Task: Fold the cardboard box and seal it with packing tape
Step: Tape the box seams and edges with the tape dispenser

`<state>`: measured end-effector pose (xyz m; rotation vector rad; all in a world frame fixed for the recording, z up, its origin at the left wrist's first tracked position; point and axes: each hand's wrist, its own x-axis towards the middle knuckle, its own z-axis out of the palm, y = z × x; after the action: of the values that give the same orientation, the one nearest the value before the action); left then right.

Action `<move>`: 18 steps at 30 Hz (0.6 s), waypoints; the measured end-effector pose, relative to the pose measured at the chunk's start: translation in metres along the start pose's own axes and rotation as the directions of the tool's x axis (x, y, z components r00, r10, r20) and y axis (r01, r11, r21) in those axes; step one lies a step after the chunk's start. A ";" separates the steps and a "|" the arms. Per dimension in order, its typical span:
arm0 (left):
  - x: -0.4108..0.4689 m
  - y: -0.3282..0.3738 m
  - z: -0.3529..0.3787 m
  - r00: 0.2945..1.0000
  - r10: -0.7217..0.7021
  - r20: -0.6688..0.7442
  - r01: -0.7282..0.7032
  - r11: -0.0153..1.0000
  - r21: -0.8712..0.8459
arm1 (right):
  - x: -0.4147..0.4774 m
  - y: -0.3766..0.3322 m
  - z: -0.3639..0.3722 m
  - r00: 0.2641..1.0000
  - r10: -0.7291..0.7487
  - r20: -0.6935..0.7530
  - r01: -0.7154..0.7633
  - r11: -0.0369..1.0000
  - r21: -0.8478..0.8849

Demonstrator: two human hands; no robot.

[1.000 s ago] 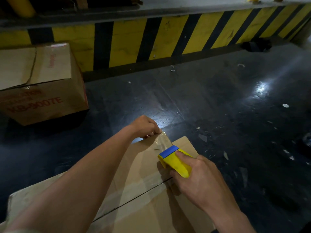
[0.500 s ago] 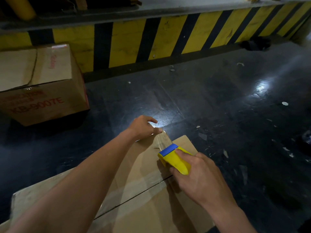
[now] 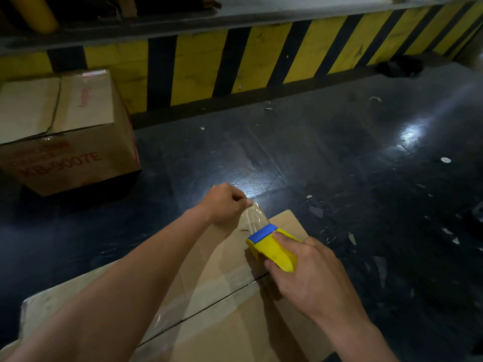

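Left grip (image 3: pixel 225 203) pinches tape end (image 3: pixel 254 213) at far edge of cardboard box (image 3: pixel 230 327) — right grip (image 3: pixel 309 276), nearer, clasps yellow dispenser (image 3: pixel 271 248) just behind it; stretched strip's long axis runs dispenser-to-edge, away from the person.

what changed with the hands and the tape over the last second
Very little. The left hand, its fingers loosened half a second ago, again pinches the end of the clear packing tape at the far edge of the brown cardboard box. The right hand still grips the yellow and blue tape dispenser in the same spot on the box top.
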<state>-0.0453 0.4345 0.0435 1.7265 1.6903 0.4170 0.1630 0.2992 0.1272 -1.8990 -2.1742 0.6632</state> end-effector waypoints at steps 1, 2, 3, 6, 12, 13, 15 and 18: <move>0.000 -0.002 0.001 1.000 -0.014 0.012 0.015 1.000 -0.010 | 0.000 0.000 0.000 1.000 0.001 -0.001 -0.001 1.000 0.004; 0.000 -0.003 0.000 0.999 -0.034 0.018 0.034 0.999 -0.015 | 0.000 0.000 0.000 1.000 0.003 0.000 -0.003 1.000 0.005; -0.001 -0.003 0.000 0.998 -0.055 0.022 0.055 0.998 -0.006 | 0.000 0.000 0.000 1.000 0.003 -0.002 -0.003 1.000 0.004; -0.003 0.001 -0.001 1.000 -0.026 -0.011 0.026 0.996 0.081 | -0.001 0.000 -0.001 1.000 0.005 -0.002 -0.005 1.000 0.009; -0.014 0.018 0.000 0.977 0.141 -0.162 -0.127 0.987 0.096 | 0.000 0.001 0.000 1.000 0.006 -0.007 -0.006 1.000 0.004; -0.014 0.016 0.001 0.980 0.128 -0.151 -0.114 0.988 0.103 | 0.000 0.001 0.000 1.000 0.007 -0.008 -0.007 1.000 -0.001; -0.015 0.012 0.003 0.986 0.095 -0.139 -0.081 0.991 0.105 | 0.001 0.000 0.000 1.000 0.005 -0.005 -0.005 1.000 -0.007; -0.016 0.009 0.005 0.986 0.083 -0.142 -0.070 0.993 0.091 | 0.001 0.000 0.000 1.000 0.008 -0.004 -0.008 1.000 -0.002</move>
<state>-0.0376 0.4184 0.0496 1.8672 1.7712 0.5239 0.1630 0.2999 0.1276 -1.9098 -2.1663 0.6587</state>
